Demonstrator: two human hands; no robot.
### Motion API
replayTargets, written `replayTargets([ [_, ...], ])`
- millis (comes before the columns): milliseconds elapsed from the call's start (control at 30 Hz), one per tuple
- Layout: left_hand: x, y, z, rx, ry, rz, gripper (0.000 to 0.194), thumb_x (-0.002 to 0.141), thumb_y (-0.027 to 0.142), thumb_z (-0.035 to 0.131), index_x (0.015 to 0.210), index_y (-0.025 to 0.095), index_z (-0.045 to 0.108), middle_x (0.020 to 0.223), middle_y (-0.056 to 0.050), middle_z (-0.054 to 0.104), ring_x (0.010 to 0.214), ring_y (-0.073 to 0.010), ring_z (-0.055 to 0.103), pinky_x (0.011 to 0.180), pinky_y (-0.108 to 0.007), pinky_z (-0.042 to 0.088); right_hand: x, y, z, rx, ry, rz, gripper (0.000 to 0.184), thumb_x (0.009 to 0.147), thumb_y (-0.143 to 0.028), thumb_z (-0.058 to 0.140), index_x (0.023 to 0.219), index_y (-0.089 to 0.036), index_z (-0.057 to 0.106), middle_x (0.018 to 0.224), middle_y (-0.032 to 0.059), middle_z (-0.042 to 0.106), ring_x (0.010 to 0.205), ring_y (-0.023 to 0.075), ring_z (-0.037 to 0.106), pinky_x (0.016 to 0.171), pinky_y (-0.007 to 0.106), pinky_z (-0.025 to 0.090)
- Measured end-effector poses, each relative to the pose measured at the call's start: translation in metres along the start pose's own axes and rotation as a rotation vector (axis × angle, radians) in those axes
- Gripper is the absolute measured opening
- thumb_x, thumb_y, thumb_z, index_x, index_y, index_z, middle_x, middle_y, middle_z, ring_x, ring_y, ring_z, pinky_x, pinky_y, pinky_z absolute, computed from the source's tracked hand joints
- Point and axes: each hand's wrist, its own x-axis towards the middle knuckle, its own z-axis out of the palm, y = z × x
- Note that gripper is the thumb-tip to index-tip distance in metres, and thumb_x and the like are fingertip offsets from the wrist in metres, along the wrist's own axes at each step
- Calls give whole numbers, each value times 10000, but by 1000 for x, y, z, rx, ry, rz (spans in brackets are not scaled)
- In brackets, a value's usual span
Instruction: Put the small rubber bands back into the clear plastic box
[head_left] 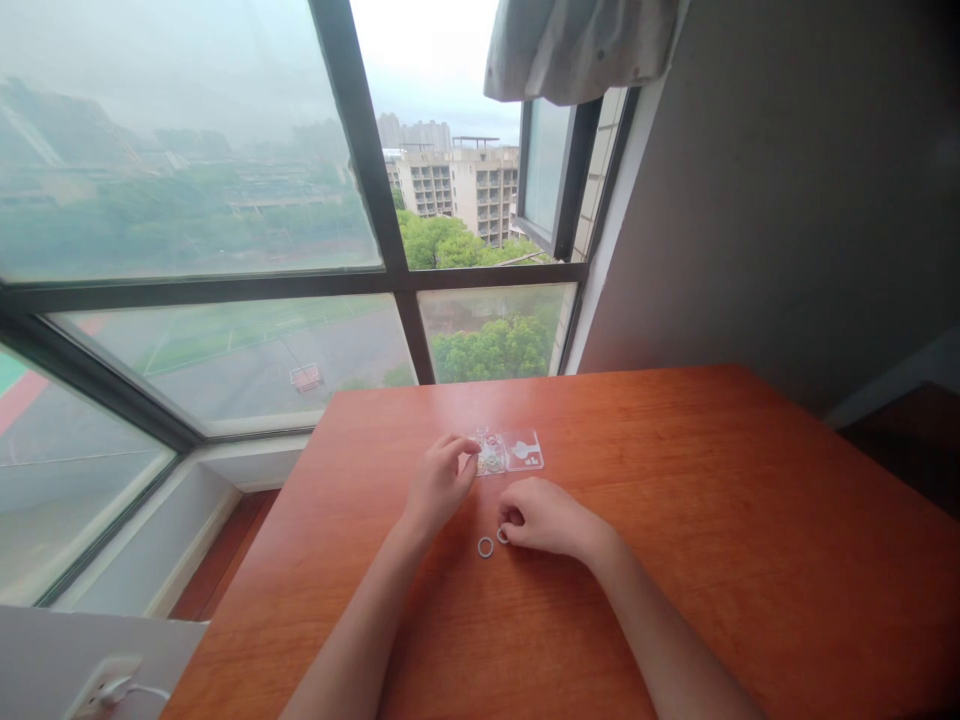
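Observation:
A small clear plastic packet [517,450] with a white printed shape and several coloured bits inside lies on the orange-brown wooden table [675,480]. My left hand [439,485] rests at the packet's left end, fingertips pinching its edge. My right hand [544,518] is curled on the table just in front of the packet, its fingertips closed on a small metal ring [502,535]. A second small ring [485,547] lies loose on the table just left of that one, between my two hands.
A large window with a dark frame [390,280] stands beyond the table's far edge. A grey wall [787,200] runs along the right. A white socket with a plugged cable [105,688] sits low at the left.

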Motion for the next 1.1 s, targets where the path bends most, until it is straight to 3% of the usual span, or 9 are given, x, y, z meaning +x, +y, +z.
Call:
replayTargets([
  [167, 0, 5, 0, -14, -9, 8, 142, 854, 215, 522, 878, 198, 662, 841, -23, 622, 641, -120, 522, 616, -242, 408, 5, 3, -2, -2, 164, 44, 41, 742, -179, 631, 729, -196, 666, 732, 2, 654, 671, 130, 549, 591, 222, 327],
  [367, -1, 14, 3, -134, -166, 57, 146, 863, 241, 531, 847, 185, 665, 757, -11, 629, 615, -111, 500, 587, -220, 400, 10, 6, -6, -9, 396, 134, 77, 825, -245, 585, 766, -208, 620, 757, -2, 627, 683, 132, 537, 620, 230, 336],
  [500, -3, 16, 7, -152, -205, 49, 128, 845, 241, 560, 823, 179, 670, 724, -7, 632, 607, -110, 498, 576, -217, 395, 10, 6, -5, -21, 462, 123, 75, 838, -278, 588, 807, -216, 617, 801, 1, 631, 684, 134, 539, 618, 232, 341],
  [633, -4, 15, 10, -120, -213, 55, 115, 833, 216, 560, 771, 177, 649, 680, 3, 611, 612, -115, 504, 577, -219, 388, 9, 5, -6, -38, 470, 109, 44, 825, -216, 578, 836, -220, 621, 830, 1, 633, 695, 131, 544, 621, 228, 347],
  [767, -4, 14, 11, -14, -135, 16, 105, 839, 217, 552, 778, 188, 632, 715, 3, 622, 626, -121, 523, 597, -230, 386, 8, 5, -6, -69, 449, 109, 79, 860, -229, 549, 824, -217, 619, 849, 6, 639, 704, 129, 546, 625, 231, 340],
  [900, -4, 15, 11, 116, -73, -4, 112, 857, 223, 529, 815, 201, 631, 818, -10, 649, 672, -133, 560, 615, -239, 389, 7, 6, -4, -132, 345, 113, 87, 855, -230, 560, 797, -214, 623, 819, 3, 643, 718, 133, 551, 618, 235, 320],
  [1100, -5, 13, 10, 146, -60, -24, 131, 846, 208, 538, 911, 226, 650, 941, -17, 670, 728, -148, 603, 653, -247, 423, 4, 4, 2, -119, 196, -5, 56, 829, -234, 600, 794, -210, 637, 819, 0, 668, 772, 142, 579, 657, 230, 342],
])
